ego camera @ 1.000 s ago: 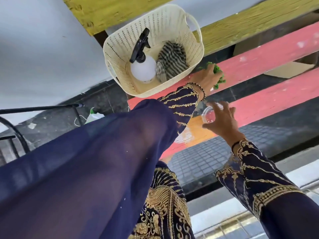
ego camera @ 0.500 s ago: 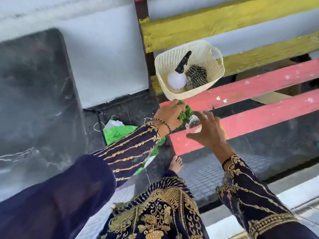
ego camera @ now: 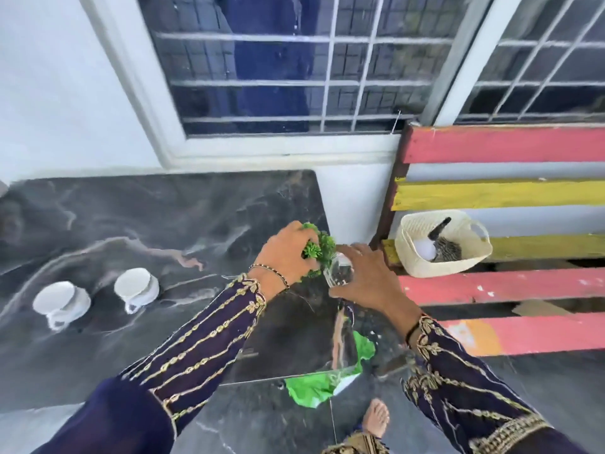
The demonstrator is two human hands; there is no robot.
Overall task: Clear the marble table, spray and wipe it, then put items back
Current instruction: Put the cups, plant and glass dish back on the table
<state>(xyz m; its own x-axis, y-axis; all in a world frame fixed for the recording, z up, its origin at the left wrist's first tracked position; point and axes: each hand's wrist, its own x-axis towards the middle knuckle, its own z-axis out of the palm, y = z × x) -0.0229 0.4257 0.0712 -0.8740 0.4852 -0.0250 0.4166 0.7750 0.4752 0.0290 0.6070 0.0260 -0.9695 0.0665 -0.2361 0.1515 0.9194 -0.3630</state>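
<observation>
My left hand [ego camera: 287,255] grips a bunch of green artificial plant [ego camera: 322,245] above the right end of the dark marble table [ego camera: 131,211]. My right hand [ego camera: 370,280] holds a small clear glass vase [ego camera: 339,271] just under the greenery, fingers curled round it. Two white cups on saucers stand on the table's left part: one [ego camera: 60,299] further left, the other [ego camera: 137,288] beside it. A cream plastic basket [ego camera: 442,247] on the bench holds a white spray bottle [ego camera: 425,249] with a black nozzle and a striped cloth [ego camera: 448,252].
A bench of red and yellow slats [ego camera: 507,286] stands right of the table against a white wall. A barred window [ego camera: 288,63] is behind the table. A green plastic bag [ego camera: 314,385] lies on the floor by the table corner, near my bare foot [ego camera: 376,417].
The view swung from the bench and basket to the marble table. Both hands carried the plant and glass vase away from the bench to above the table's right end.
</observation>
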